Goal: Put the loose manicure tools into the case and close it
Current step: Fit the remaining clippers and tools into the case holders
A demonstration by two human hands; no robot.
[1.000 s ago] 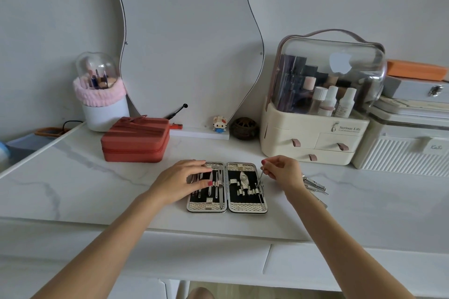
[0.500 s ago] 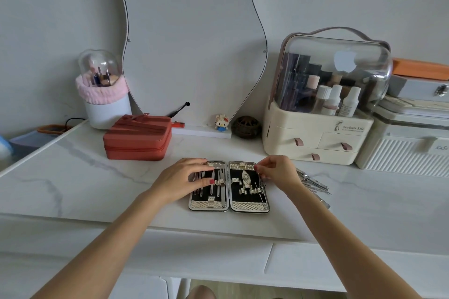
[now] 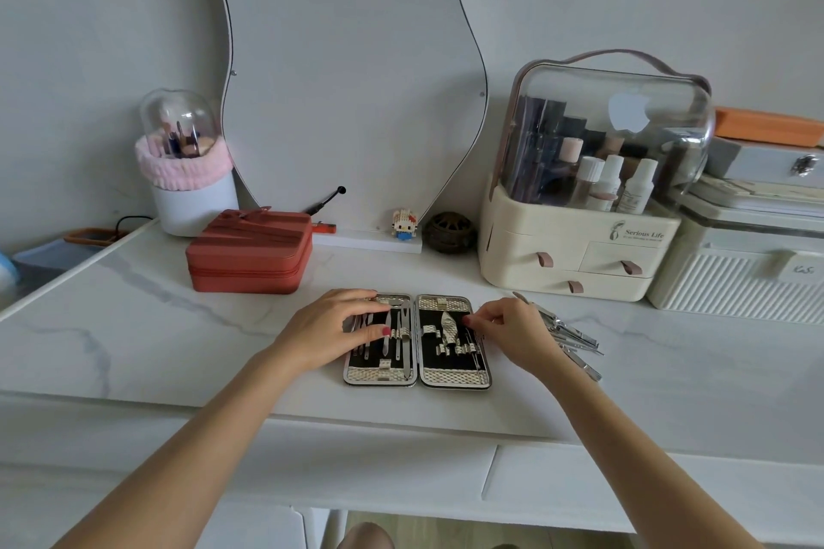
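Observation:
The manicure case lies open and flat on the marble table, two black halves with silver trim. Several tools sit strapped in the left half, a clipper and smaller pieces in the right. My left hand rests flat on the left half, fingers spread over the tools. At the right half's outer edge, my right hand pinches the top of a thin metal tool that lies along that edge. A pile of loose metal tools is on the table just right of my right hand.
A red zipped case stands behind and to the left. A cream cosmetics organiser and a white ribbed box line the back right. A brush holder, a wavy mirror and a small figure stand along the wall.
My right hand has come down from above the case to its right edge, laying the thin tool along the right half. My left hand has stayed on the left half.

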